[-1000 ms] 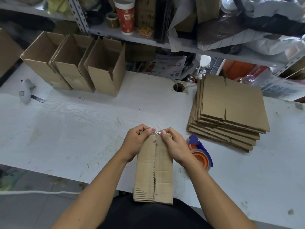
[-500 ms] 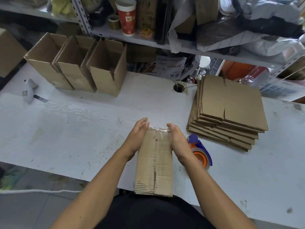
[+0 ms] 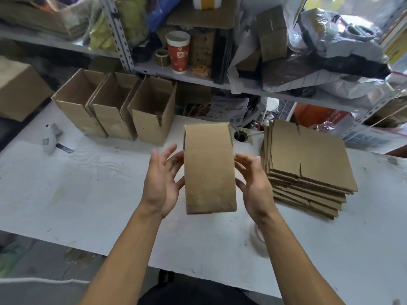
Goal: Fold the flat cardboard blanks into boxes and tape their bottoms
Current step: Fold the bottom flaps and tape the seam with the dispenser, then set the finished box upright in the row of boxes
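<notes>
here a person is lifting a folded box (image 3: 209, 170) off the white counter (image 3: 88, 190), just in front of the row of three finished boxes (image 3: 116, 111). the left hand (image 3: 161, 183) and right hand (image 3: 255, 183) are bracketing its sides, fingers spread wide and barely touching the cardboard rather than curling round it. with so loose a hold, the box is likely at risk of slipping and tumbling onto the counter, or of knocking the row over as it nears. whether the bottom tape is gripping cannot be told. the stack of flat blanks (image 3: 308, 164) is waiting well right of that row.
</notes>
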